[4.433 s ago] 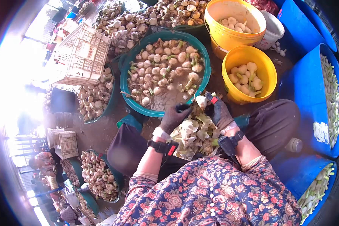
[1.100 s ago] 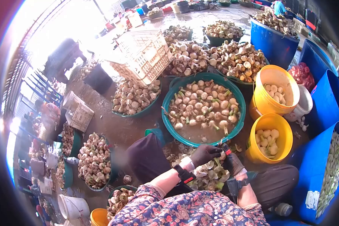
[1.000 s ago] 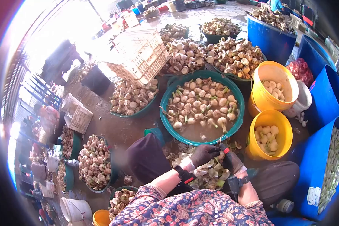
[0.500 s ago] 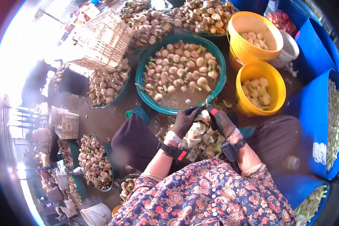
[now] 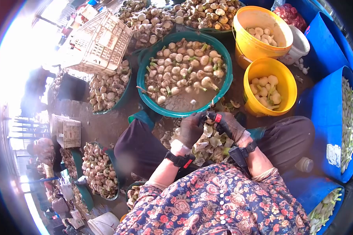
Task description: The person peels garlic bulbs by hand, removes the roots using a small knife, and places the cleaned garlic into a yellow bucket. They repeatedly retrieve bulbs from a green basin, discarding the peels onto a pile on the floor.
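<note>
My left hand, in a dark dirty glove, is closed in front of my lap, its fingers wrapped round a garlic bulb that they now mostly hide. My right hand, gloved with a red band on one finger, is closed against the left fingertips. A thin narrow piece sticks up by its fingers; I cannot make out what it is. Below both hands lies a heap of papery garlic skins. Just beyond them stands a green tub with garlic bulbs in murky water.
Two yellow buckets with pale bulbs stand at the right, beside blue barrels holding green-stemmed produce. Tubs of unpeeled bulbs and white crates are at the left. More bulbs are heaped behind the green tub.
The white garlic bulb that showed between my hands is now mostly covered by my fingers. My hands have drawn closer together. The view has shifted slightly.
</note>
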The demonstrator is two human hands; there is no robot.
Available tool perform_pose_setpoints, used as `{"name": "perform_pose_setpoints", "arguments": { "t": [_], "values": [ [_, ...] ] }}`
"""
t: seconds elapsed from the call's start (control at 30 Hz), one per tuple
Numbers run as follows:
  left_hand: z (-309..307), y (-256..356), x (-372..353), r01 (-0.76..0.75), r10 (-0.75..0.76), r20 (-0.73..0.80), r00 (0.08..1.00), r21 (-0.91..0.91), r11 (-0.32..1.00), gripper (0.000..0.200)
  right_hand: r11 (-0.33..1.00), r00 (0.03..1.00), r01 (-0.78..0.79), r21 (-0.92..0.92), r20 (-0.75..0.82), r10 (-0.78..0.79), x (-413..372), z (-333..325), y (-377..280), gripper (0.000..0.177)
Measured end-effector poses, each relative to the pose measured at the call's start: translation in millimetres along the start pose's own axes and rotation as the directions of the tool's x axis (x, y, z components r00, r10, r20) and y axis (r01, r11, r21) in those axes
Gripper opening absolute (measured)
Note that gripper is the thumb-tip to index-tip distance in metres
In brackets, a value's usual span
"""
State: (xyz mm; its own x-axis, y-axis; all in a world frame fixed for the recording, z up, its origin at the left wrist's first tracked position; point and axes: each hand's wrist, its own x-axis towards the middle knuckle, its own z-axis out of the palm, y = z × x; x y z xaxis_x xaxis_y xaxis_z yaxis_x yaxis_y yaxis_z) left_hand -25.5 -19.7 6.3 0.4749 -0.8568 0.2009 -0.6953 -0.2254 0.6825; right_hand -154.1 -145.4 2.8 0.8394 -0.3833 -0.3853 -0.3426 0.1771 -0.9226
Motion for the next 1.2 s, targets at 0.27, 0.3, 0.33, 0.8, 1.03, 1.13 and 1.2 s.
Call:
{"name": "perform_pose_setpoints", "arguments": {
  "t": [0.27,0.3,0.33,0.8,1.03,1.13,1.2],
  "values": [
    [10,-11,2,0.457,-0.436,0.144,0.888,-0.375,0.807,0.013,0.977,0.983,0.185,-0.107,0.015,-0.184,5,1,0,0.031],
    [13,-21,3,0.547,-0.511,0.232,0.828,-0.536,0.644,0.013,0.964,0.967,0.253,-0.084,0.037,-0.25,3,2,-2,0.033],
    [14,-29,2,0.61,-0.556,0.333,0.761,-0.659,0.44,0.012,0.946,0.947,0.319,-0.061,0.057,-0.316,1,4,-5,0.036],
    [1,-20,-6,0.488,-0.401,0.284,0.871,-0.601,0.633,0.021,0.979,0.983,0.176,-0.106,0.08,-0.168,-5,6,-21,0.037],
    [15,-24,-15,0.522,-0.468,0.451,0.76,-0.853,0.026,0.024,0.95,0.966,0.252,0.184,0.016,-0.259,-1,10,-7,0.038],
    [21,-29,-15,0.474,-0.507,0.339,0.792,-0.865,0.162,0.023,0.951,0.972,0.233,0.205,-0.02,-0.234,5,13,1,0.037],
    [13,-14,-7,0.483,-0.495,0.219,0.841,-0.718,0.502,0.024,0.984,0.986,0.166,0.071,-0.026,-0.165,9,14,6,0.036]
  ]
}}
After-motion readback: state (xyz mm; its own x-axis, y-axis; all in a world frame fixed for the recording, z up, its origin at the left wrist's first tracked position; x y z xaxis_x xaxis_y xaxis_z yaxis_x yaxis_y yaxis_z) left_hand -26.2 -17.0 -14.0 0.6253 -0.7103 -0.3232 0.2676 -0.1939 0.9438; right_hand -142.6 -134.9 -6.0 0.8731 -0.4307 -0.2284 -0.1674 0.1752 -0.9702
